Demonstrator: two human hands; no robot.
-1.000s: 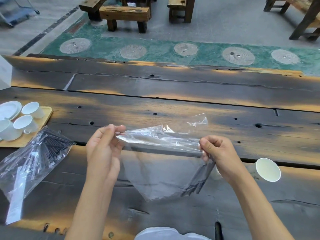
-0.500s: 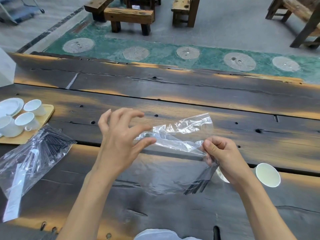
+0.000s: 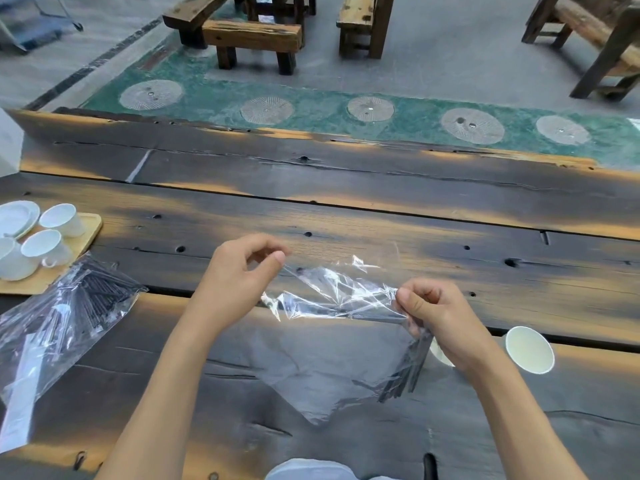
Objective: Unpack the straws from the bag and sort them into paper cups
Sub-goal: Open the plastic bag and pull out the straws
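Head view: left hand and right hand both pinching clear plastic bag of black straws above wooden surface, paper cup lying nearby.

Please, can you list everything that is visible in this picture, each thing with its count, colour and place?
clear bag: one, transparent, held over the table centre
black straws: a few, in the held bag's lower right corner
second bag of straws: one, clear with black straws, lying at left
paper cup: one, white, on its side at right; a second seems partly hidden behind the right hand
ceramic cups: three, white, on the tray
saucers: white, count unclear, far left
wooden tray: one, pale, at left
table: one, dark wood
benches: several, wood, beyond the table
left hand: pinches the bag's upper edge
right hand: grips the bag's right end
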